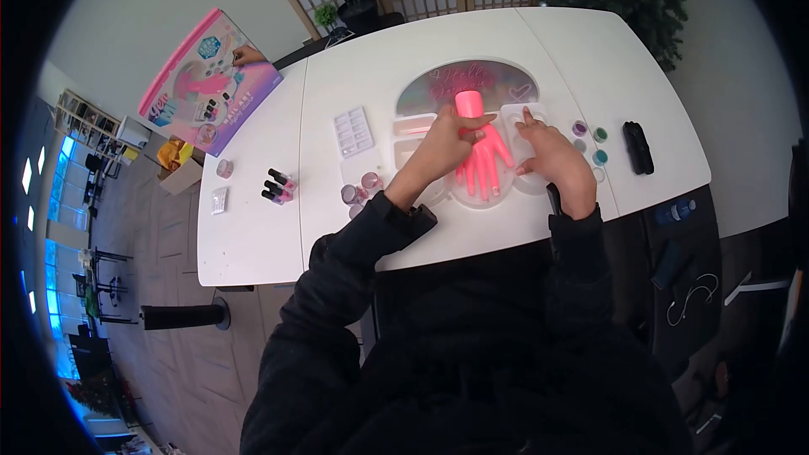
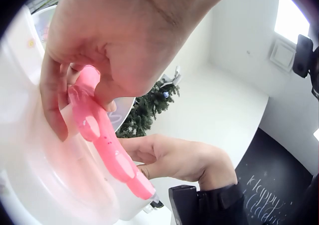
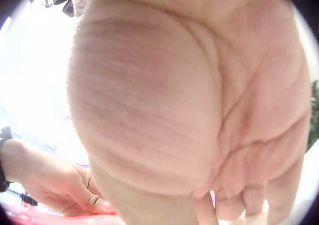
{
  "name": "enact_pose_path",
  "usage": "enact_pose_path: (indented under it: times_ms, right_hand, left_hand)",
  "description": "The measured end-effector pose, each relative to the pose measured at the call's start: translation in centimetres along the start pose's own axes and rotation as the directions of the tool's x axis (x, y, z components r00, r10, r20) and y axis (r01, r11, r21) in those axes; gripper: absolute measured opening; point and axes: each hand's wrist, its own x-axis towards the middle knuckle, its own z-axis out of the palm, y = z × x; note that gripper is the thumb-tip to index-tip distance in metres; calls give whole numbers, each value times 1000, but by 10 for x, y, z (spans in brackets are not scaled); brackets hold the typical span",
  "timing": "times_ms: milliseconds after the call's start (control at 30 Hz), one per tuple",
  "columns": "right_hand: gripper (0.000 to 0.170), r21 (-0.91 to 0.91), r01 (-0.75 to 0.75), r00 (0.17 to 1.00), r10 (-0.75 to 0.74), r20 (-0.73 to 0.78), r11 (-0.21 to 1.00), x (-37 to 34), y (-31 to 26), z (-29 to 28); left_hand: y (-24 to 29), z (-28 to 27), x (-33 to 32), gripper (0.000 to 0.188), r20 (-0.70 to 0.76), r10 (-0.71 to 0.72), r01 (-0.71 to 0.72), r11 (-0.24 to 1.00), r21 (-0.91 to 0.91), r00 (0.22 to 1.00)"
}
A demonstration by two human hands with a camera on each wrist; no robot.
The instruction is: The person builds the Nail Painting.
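Note:
A bright pink model hand (image 1: 484,162) lies on a white tray (image 1: 522,170), its fingers toward the person. The left hand (image 1: 445,147) grips it near its wrist end, thumb across the top; in the left wrist view, the left hand's (image 2: 119,40) fingers bend round the pink model hand (image 2: 107,140). Over the tray's right-hand section is the right hand (image 1: 556,156), its fingers spread and lowered to the tray, holding nothing visible. The right wrist view is mostly filled by the right hand's (image 3: 164,95) palm, and its fingertips are hidden there.
A shiny half-round panel (image 1: 413,88) stands behind the tray. To the left are a white palette (image 1: 353,132), small jars (image 1: 350,194), dark-capped bottles (image 1: 278,187) and a colourful box (image 1: 211,84). On the right lie small pots (image 1: 600,157) and a black case (image 1: 638,148).

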Motion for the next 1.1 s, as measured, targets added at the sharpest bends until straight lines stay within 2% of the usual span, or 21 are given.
enact_pose_path:
  times_ms: [133, 200, 267, 300, 367, 467, 633, 700, 800, 967, 1033, 1100]
  right_hand:
    - [91, -38, -20, 1000, 20, 12, 999, 1, 4, 3]
    - [90, -2, -25, 1000, 25, 0, 1000, 0, 4, 2]
    - [89, 3, -10, 1000, 10, -8, 1000, 0, 5, 3]
    - [88, 12, 0, 1000, 0, -16, 1000, 0, 5, 3]
    - [88, 3, -11, 1000, 11, 5, 1000, -1, 0, -2]
    - [87, 2, -20, 1000, 20, 16, 1000, -1, 1, 1]
    - [87, 11, -27, 998, 27, 48, 1000, 2, 2, -1]
    - [87, 24, 4, 1000, -4, -4, 1000, -1, 5, 2]
    - [88, 32, -3, 1000, 3, 0, 999, -3, 2, 1]
    - [87, -11, -5, 1000, 5, 15, 1000, -4, -6, -5]
    - [86, -26, -40, 998, 41, 41, 999, -7, -4, -5]
    - [75, -2, 122, 989, -121, -82, 993, -7, 6, 5]
  left_hand:
    - [17, -6, -4, 41, 11, -48, 47, 997, 57, 999]
    - [19, -9, -6, 44, 15, -80, 79, 994, 73, 997]
    - [22, -10, -12, 56, -61, -4, 21, 957, 290, 998]
    - [23, -10, -14, 56, -65, -5, 24, 957, 290, 998]
    - [35, -14, -19, 65, -136, 13, 52, 884, 464, 991]
    - [33, -14, -24, 66, -125, 49, 24, 850, 526, 991]
    - [39, -15, -25, 70, -83, -44, 82, 837, 542, 996]
    - [43, -18, -26, 71, -64, -76, 99, 846, 524, 995]
    - [42, -19, -24, 71, -30, -116, 114, 845, 522, 993]
    - [37, -21, -18, 64, -41, 28, 2, 798, 603, 999]
    - [42, -25, -14, 68, -5, -8, 9, 809, 588, 1000]
    - [43, -24, -14, 72, 28, -42, 18, 819, 573, 999]
